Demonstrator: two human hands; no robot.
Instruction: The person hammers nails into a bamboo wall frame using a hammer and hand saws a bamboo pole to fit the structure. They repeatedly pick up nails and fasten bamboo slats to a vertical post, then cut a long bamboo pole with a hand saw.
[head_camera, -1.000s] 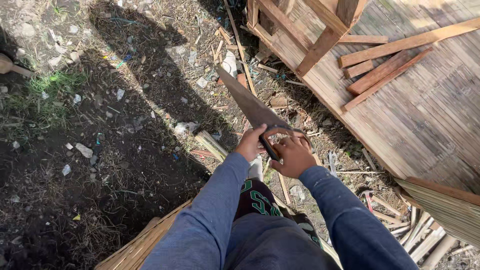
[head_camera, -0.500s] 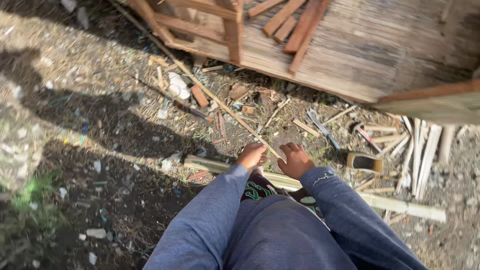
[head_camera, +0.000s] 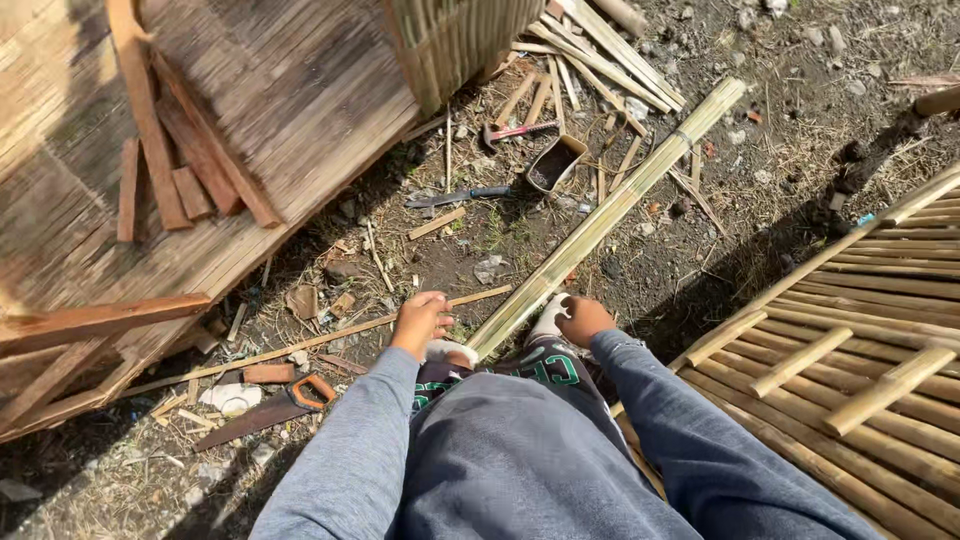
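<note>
My left hand hovers in front of my knee with its fingers curled and nothing in it, just short of a thin bamboo strip lying on the ground. My right hand is loosely closed and also holds nothing. It sits beside a white shoe tip and the near end of a long bamboo pole. A hand saw with an orange handle lies on the dirt to the left of my left arm, clear of both hands.
A woven bamboo panel with wooden battens leans at the left, a bamboo lattice frame lies at the right. A red-handled hammer, a knife, a small scoop-like container, a basket and scrap strips litter the ground ahead.
One second ago both hands gripped the saw's handle. The saw now lies on the ground at the left and both hands hold nothing. The view has swung round.
</note>
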